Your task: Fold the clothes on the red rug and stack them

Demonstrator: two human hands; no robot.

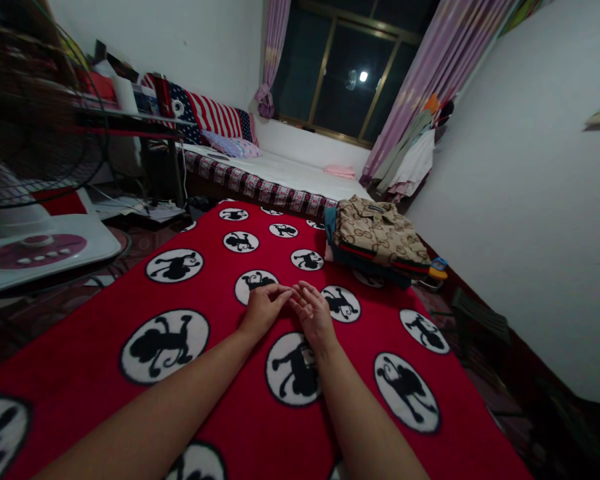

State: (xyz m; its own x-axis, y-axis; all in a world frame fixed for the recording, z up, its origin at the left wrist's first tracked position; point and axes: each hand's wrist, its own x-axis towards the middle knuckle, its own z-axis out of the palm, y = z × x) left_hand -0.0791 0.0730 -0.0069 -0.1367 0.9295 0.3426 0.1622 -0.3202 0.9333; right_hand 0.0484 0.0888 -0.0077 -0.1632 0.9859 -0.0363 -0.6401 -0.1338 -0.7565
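Note:
Both hands are close together over a red blanket with white ovals and black monkey figures. My left hand has its fingers pressed together, their tips meeting the fingertips of the other hand; whether anything small is between them cannot be made out. My right hand is turned partly palm up, its fingers slightly curled and apart, with nothing seen in the palm. Beyond it, at the right edge of the blanket, lies a stack of folded clothes with a tan patterned shirt on top.
A fan and a white stand with a pink panel are at the left, beside a cluttered desk. Behind the blanket is a white-topped bed. Dark stools stand near the right wall.

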